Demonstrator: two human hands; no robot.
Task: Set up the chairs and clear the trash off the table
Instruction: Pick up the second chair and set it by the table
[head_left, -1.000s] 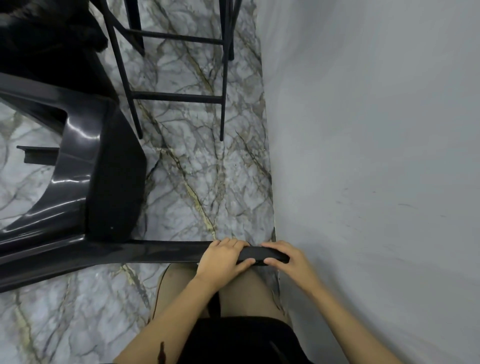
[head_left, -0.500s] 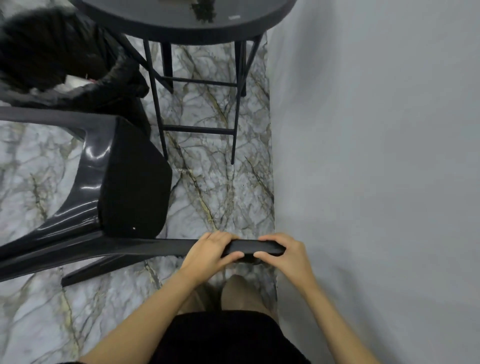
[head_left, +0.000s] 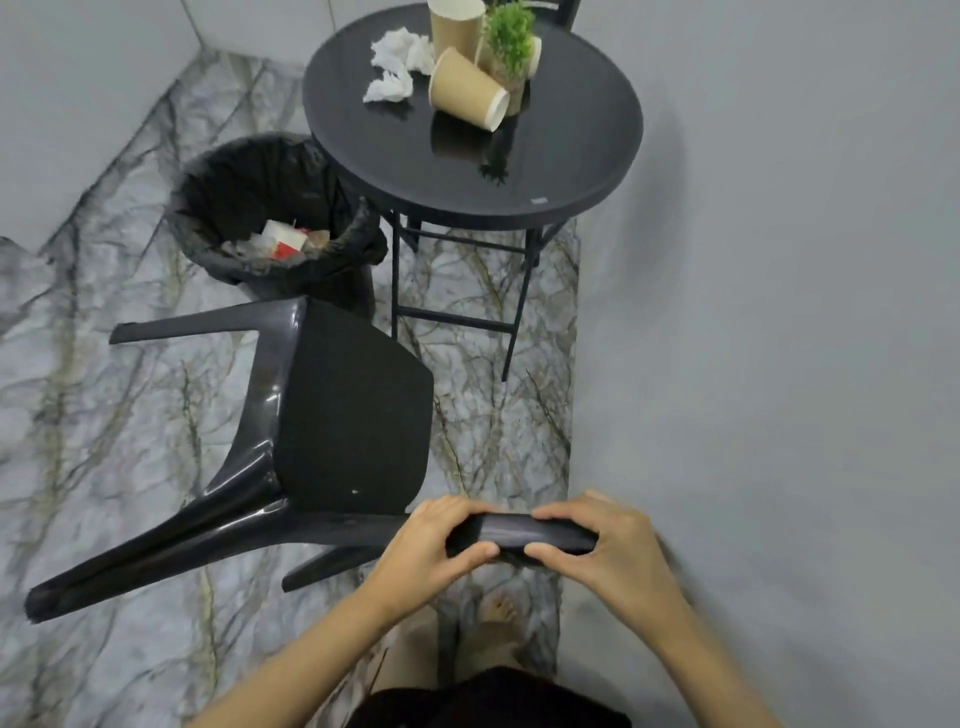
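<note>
A black plastic chair (head_left: 332, 415) is tipped on its side, legs pointing left, its seat facing me. My left hand (head_left: 434, 545) and my right hand (head_left: 602, 551) both grip the top edge of its backrest near the grey wall. Beyond it stands a round black table (head_left: 571, 156). On the table lie crumpled white tissues (head_left: 397, 62), a brown paper cup on its side (head_left: 465, 96), an upright paper cup (head_left: 454, 23) and a small green plant (head_left: 509, 41).
A bin lined with a black bag (head_left: 270, 208) stands left of the table with some trash inside. A grey wall (head_left: 779, 364) runs close along the right. The floor (head_left: 104, 467) is grey marble. Another chair's back shows behind the table.
The chair has risen and swung up off the floor in my hands. My view has lifted, bringing the tabletop, the cups, tissues and the bin into sight.
</note>
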